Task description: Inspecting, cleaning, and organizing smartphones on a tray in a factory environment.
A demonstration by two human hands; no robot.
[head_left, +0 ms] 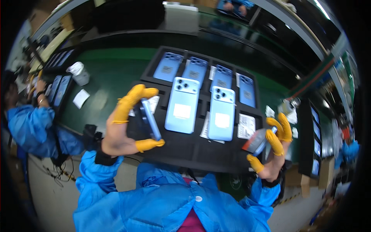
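Note:
Between the thumb and fingers of my left hand [123,120], a blue phone [150,119] stands almost edge-on above the left side of a black foam tray [185,152]. My right hand [276,149] grips a tilted, blue-edged phone [256,141] at the tray's right side; its face looks grey with an orange-red patch, blurred. Both hands wear yellow finger cots. Two light blue phones, one left of centre [181,106] and one right of centre [222,114], lie camera side up between my hands, each with a white label. Behind them, several darker blue phones [169,66] sit in the tray's far slots.
White printed slips, one of them a label sheet [246,126], lie in the tray. A white cup [78,73] and a paper [80,98] are on the green table [104,69]. At left a co-worker [31,120] handles phones. Another phone tray [310,139] stands at right.

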